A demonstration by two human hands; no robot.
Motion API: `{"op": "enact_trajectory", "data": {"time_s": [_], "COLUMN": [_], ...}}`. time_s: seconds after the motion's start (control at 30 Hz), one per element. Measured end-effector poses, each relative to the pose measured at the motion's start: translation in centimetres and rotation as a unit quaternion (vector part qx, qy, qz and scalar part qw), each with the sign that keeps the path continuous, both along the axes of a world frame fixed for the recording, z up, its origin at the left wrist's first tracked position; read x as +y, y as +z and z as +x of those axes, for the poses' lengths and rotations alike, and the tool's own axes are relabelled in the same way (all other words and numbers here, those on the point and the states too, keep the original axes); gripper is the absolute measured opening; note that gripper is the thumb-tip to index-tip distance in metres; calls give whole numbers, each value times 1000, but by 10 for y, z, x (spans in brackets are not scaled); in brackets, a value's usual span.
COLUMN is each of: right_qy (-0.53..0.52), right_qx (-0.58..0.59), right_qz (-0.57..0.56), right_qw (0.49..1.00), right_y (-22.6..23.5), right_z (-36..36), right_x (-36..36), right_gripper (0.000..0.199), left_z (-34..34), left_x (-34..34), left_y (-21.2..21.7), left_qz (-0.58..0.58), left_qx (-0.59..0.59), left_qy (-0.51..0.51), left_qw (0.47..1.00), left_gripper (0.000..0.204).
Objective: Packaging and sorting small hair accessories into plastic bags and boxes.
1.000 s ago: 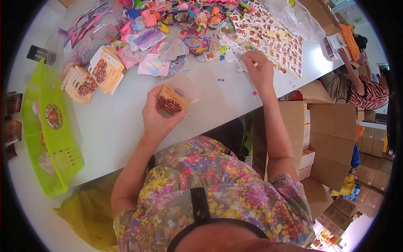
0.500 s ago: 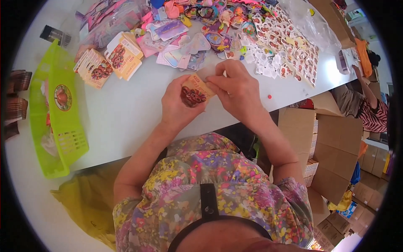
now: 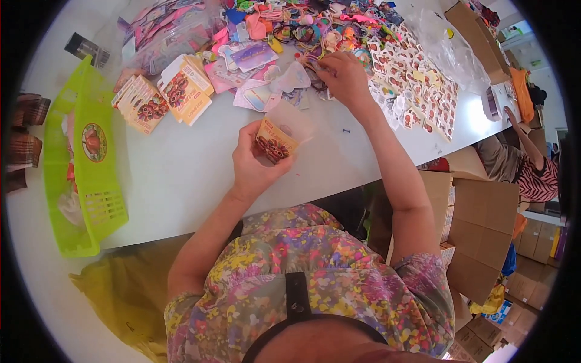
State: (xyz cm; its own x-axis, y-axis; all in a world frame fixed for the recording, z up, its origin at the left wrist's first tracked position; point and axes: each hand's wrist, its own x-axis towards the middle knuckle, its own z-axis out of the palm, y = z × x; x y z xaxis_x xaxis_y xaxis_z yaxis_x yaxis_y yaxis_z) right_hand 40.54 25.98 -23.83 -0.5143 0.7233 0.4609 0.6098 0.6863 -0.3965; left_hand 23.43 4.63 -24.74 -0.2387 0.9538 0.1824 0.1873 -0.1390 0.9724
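Observation:
My left hand holds a small clear packet with a yellow printed card above the white table. My right hand reaches out to the heap of colourful hair ties and clips at the far side, its fingers pinched on a small item in the heap; I cannot tell which one. Several clear packets and pastel cards lie between the two hands.
A lime green plastic basket stands at the left. Stacks of yellow printed cards lie beside it. Sticker sheets cover the right part of the table. Cardboard boxes stand at the right, with another person beyond.
My right hand left the packet, where it met the left hand half a second ago, and reached out to the heap of hair ties. The left hand keeps holding the packet.

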Motion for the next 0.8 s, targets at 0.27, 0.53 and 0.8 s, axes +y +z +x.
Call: {"op": "enact_trajectory", "data": {"time_s": [0.27, 0.53, 0.8], "right_qy": [-103, -64, 23], "right_qx": [173, 329, 185], "right_qz": [-29, -312, -310], "right_qw": [979, 889, 932], "right_y": [11, 16, 13], "right_z": [15, 24, 32], "right_x": [10, 10, 9], "right_gripper": [16, 25, 41], "left_z": [3, 0, 0], "left_x": [-1, 0, 0], "left_y": [1, 2, 0], "left_qz": [22, 10, 7], "left_qx": [-18, -29, -27], "left_qy": [22, 9, 9], "left_qw": [999, 999, 1000], "left_gripper": [72, 72, 72]}}
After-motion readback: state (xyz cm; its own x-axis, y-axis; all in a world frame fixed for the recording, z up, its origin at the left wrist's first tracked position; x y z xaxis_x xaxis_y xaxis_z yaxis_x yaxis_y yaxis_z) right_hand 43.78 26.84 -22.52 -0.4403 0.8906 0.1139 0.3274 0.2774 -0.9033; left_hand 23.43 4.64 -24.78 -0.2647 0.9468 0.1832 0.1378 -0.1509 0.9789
